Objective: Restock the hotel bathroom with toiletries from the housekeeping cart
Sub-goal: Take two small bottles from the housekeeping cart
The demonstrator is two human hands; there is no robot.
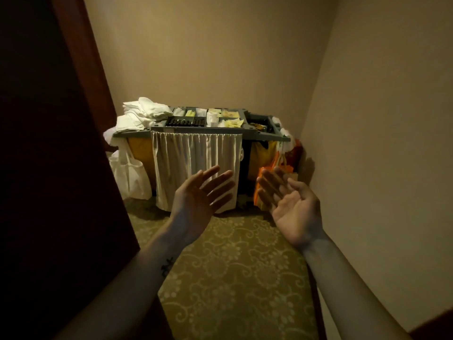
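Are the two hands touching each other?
Apart. The head view shows the left hand and the right hand both open, with the white curtain and carpet visible in the gap between them.

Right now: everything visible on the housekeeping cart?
The housekeeping cart stands on carpet against the back wall. Grey plastic top tray, divided into compartments of packets. White folded towels pile on its left end. A cream pleated curtain covers the front; yellow bags flank it, a white tote hangs left, orange bags right.
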